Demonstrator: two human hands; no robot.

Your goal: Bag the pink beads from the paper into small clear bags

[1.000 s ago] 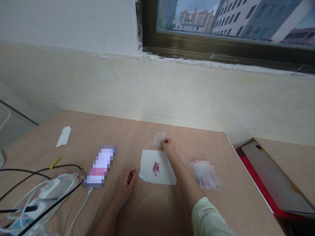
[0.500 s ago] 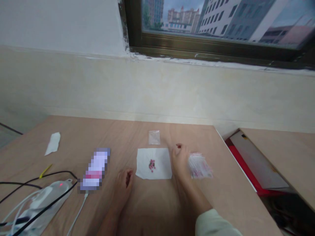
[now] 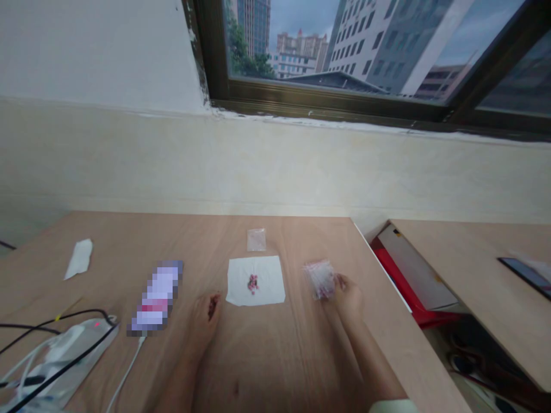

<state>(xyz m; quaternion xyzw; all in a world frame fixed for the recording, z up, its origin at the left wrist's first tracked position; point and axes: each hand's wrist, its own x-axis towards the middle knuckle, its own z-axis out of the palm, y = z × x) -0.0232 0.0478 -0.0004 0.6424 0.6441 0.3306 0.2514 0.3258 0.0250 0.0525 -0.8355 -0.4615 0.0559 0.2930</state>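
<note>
My left hand [image 3: 205, 315] rests on the table with its fingers curled in. Nothing shows in the dark hollow between thumb and fingers. It lies just left of a white sheet of paper [image 3: 271, 289], on which sits a small cluster of pink and dark bits [image 3: 252, 283], too small to name. My right hand [image 3: 349, 298] is at the right edge of a pile of small clear zip bags [image 3: 319, 278], its fingertips pinched at that edge. A single clear zip bag [image 3: 256, 240] lies flat behind the paper.
A phone [image 3: 155, 298], blurred out, lies on the left with a white cable plugged in. A power strip [image 3: 86, 350] with black and white cables fills the front left. A paper scrap [image 3: 79, 258] lies behind it. A second table [image 3: 465, 258] stands at the right.
My right hand has moved from beside the paper's right edge, rightward and nearer, to the pile of zip bags. My left hand stays curled on the table. The camera view has shifted right.
</note>
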